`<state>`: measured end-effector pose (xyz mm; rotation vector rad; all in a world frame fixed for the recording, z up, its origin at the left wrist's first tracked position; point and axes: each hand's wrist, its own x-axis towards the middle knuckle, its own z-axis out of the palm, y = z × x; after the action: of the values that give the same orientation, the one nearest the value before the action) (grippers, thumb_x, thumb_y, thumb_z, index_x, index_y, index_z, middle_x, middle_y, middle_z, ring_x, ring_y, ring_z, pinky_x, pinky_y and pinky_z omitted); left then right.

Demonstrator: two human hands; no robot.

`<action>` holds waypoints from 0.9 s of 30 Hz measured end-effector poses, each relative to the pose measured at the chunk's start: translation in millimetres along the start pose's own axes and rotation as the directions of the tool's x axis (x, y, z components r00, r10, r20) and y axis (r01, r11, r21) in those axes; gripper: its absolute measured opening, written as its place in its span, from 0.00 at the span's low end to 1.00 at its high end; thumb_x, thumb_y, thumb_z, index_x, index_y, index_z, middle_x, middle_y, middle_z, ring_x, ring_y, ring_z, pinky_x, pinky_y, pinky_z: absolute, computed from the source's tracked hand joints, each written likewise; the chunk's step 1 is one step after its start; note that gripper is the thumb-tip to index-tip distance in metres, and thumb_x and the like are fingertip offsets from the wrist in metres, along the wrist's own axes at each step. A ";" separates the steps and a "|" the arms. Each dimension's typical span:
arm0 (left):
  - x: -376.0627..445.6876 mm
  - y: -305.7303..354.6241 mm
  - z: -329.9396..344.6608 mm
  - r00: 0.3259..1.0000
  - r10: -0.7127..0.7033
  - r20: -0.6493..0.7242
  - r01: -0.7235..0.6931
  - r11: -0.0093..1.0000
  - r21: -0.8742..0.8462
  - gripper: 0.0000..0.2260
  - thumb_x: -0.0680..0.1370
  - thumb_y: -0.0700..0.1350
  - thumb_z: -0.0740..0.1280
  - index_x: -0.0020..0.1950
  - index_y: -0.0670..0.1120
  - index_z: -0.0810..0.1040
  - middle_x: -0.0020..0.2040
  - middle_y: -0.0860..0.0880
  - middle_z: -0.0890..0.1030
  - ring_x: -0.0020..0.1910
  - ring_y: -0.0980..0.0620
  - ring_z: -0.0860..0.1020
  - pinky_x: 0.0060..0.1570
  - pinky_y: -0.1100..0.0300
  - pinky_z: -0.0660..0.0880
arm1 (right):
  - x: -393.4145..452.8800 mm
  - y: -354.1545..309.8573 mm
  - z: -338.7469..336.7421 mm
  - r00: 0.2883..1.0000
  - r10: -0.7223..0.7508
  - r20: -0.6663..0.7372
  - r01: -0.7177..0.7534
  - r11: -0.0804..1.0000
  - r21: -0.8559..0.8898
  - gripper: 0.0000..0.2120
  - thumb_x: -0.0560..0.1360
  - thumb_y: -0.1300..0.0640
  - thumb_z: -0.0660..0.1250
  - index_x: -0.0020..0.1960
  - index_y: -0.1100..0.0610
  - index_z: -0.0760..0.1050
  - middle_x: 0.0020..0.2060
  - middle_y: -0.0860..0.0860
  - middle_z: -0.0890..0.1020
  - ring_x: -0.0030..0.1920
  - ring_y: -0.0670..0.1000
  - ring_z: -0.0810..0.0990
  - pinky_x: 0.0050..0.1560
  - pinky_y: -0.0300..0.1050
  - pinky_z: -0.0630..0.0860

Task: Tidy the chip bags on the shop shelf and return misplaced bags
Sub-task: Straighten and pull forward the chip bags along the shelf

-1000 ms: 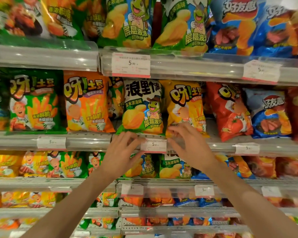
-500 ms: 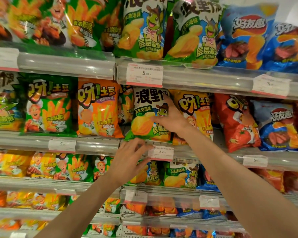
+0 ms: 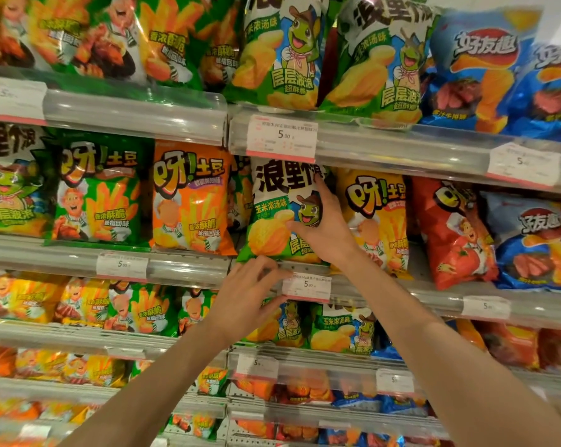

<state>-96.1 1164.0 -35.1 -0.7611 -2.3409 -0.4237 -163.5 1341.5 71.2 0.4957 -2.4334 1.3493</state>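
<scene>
A green and white frog chip bag (image 3: 272, 204) stands upright on the middle shelf between an orange bag (image 3: 189, 201) and a yellow bag (image 3: 379, 221). My right hand (image 3: 321, 227) grips its right edge, thumb across the front and fingers behind. My left hand (image 3: 247, 295) is lower, fingers bent at the shelf rail (image 3: 182, 269), touching the left side of a white price tag (image 3: 306, 287) just under the bag's bottom corner. It holds nothing that I can see.
Four or so shelf rows are packed with chip bags. Matching frog bags (image 3: 279, 50) stand on the top shelf, blue bags (image 3: 485, 66) to their right. A red bag (image 3: 450, 233) and a blue bag (image 3: 531, 243) lean at the middle right.
My right hand rose from the shelf rail and closed on the frog bag's right side. My left hand stayed at the rail by the price tag. The view tilted up a little.
</scene>
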 end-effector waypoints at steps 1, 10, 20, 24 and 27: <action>0.1 0.1 -0.1 1.000 -0.004 0.002 0.004 1.000 0.001 0.20 0.75 0.52 0.73 0.65 0.50 0.76 0.55 0.49 0.75 0.52 0.52 0.75 0.46 0.56 0.69 | 0.3 -0.2 0.7 1.000 -0.003 0.009 0.003 1.000 -0.003 0.48 0.72 0.58 0.77 0.81 0.47 0.51 0.68 0.50 0.66 0.65 0.43 0.68 0.68 0.39 0.66; -0.2 6.7 2.0 1.000 -0.004 -0.020 0.005 0.999 0.041 0.19 0.75 0.48 0.73 0.64 0.46 0.77 0.54 0.47 0.75 0.50 0.48 0.75 0.44 0.53 0.74 | -20.3 -3.7 -21.9 0.995 -0.101 0.008 0.101 0.993 -0.057 0.34 0.76 0.51 0.73 0.78 0.47 0.61 0.73 0.50 0.67 0.70 0.46 0.70 0.71 0.46 0.70; 15.1 15.3 9.4 0.999 0.026 -0.036 -0.026 1.000 0.014 0.18 0.72 0.48 0.76 0.60 0.47 0.79 0.52 0.47 0.75 0.49 0.49 0.76 0.39 0.55 0.77 | -33.7 52.7 -134.5 0.978 0.113 -0.176 -0.153 0.961 -0.231 0.36 0.69 0.42 0.76 0.73 0.47 0.65 0.67 0.50 0.69 0.69 0.54 0.71 0.71 0.55 0.70; 16.0 10.3 10.7 0.997 0.052 -0.052 -0.053 0.999 -0.011 0.19 0.72 0.48 0.76 0.61 0.46 0.79 0.52 0.47 0.76 0.48 0.48 0.77 0.37 0.56 0.77 | -33.8 66.1 -129.7 0.963 0.271 -0.002 -0.271 0.962 0.022 0.50 0.68 0.48 0.79 0.80 0.45 0.53 0.70 0.47 0.72 0.69 0.50 0.73 0.71 0.53 0.71; 15.2 8.8 10.7 0.997 0.054 -0.053 -0.055 0.998 -0.014 0.18 0.74 0.49 0.74 0.61 0.46 0.79 0.53 0.47 0.76 0.48 0.49 0.77 0.37 0.56 0.77 | -29.8 67.6 -126.1 0.960 0.280 -0.018 -0.275 0.953 0.126 0.53 0.67 0.53 0.81 0.80 0.43 0.52 0.70 0.47 0.73 0.68 0.49 0.75 0.70 0.56 0.72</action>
<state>-105.3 1182.1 -32.2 -0.8096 -2.2650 -0.4338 -153.8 1487.3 71.8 0.1569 -2.4710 1.6119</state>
